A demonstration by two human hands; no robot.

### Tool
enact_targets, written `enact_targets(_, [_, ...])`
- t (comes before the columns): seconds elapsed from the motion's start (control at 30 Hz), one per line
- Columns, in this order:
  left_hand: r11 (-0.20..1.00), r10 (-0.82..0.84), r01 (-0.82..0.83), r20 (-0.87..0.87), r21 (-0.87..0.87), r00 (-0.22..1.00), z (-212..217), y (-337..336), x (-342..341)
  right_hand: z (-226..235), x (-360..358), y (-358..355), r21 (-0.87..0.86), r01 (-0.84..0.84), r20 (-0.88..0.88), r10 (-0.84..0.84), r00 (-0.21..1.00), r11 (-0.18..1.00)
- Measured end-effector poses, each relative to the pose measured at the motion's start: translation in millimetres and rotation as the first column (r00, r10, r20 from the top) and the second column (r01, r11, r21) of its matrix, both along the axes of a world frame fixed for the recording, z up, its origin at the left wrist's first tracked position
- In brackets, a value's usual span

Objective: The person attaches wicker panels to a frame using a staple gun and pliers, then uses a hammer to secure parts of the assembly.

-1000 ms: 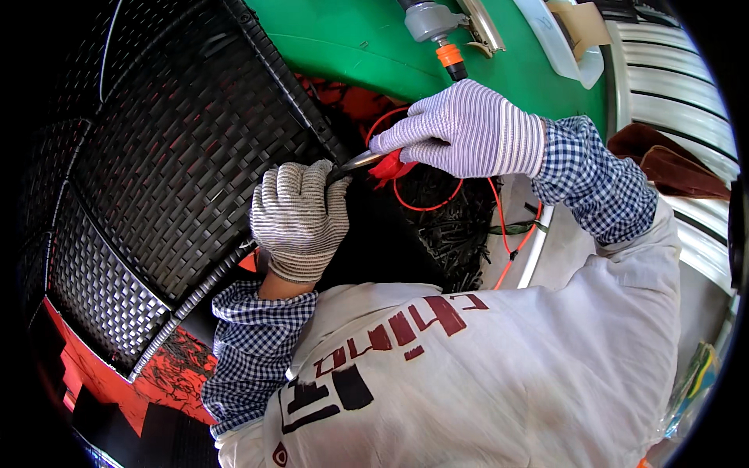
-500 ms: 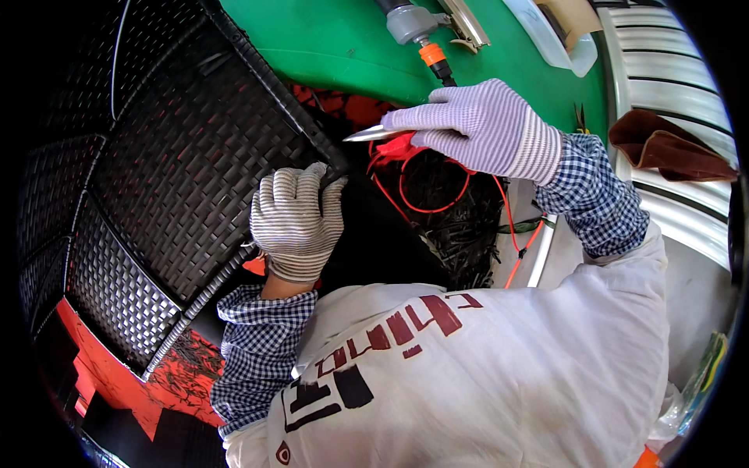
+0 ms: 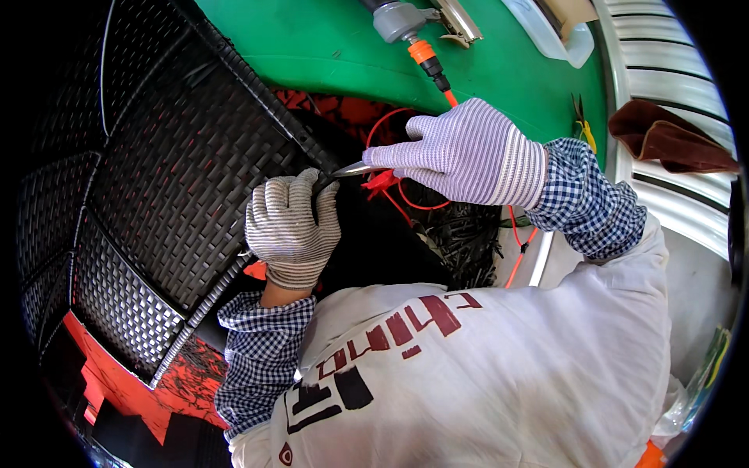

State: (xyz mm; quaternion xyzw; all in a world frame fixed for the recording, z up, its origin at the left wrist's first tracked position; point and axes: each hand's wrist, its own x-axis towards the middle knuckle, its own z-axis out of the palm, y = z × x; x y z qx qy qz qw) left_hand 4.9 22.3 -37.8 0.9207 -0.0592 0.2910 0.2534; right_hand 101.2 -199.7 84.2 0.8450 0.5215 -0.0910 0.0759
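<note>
My left hand (image 3: 290, 230), in a striped glove, is closed on the corner of a black woven wicker panel (image 3: 187, 171), with a short dark strip (image 3: 322, 182) showing between thumb and forefinger. From the right, my right hand (image 3: 468, 152), in a paler striped glove, grips a pointed metal blade (image 3: 355, 169); its handle is hidden in the fingers, so the exact kind of tool cannot be told. The blade's tip meets the dark strip beside my left thumb. Just under the blade hangs a bright red piece (image 3: 381, 182), next to a thin red hose (image 3: 425, 207).
Beyond my hands lies a green surface (image 3: 335, 54) with a grey air tool fitting (image 3: 398, 22), its orange coupling (image 3: 421, 51) and a translucent bin (image 3: 550, 35). Yellow-handled snips (image 3: 587, 136) and a brown cloth (image 3: 671, 136) lie at right. Black strip scraps (image 3: 468, 242) are heaped below.
My right hand has moved down and left, bringing the blade's tip to the strip at my left hand. The left hand keeps its hold on the panel corner.
</note>
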Motion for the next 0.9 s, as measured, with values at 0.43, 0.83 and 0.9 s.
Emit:
enact_targets(0.43, [1.0, 0.003, -0.002, -0.032, 0.014, 0.999, -2, 0, 0, 22, -31, 32, -0.094, 0.059, 0.086, -0.05, 0.995, 0.994])
enact_targets(0.83, [1.0, -0.013, 0.013, -0.014, -0.007, 1.0, 1, 3, -1, 28, -24, 37, -0.107, 0.014, 0.063, -0.008, 0.998, 0.994])
enact_targets(0.9, [1.0, -0.008, 0.008, -0.003, -0.01, 1.0, 2, 3, -1, 29, -24, 38, -0.113, 0.019, 0.055, -0.013, 0.998, 0.993])
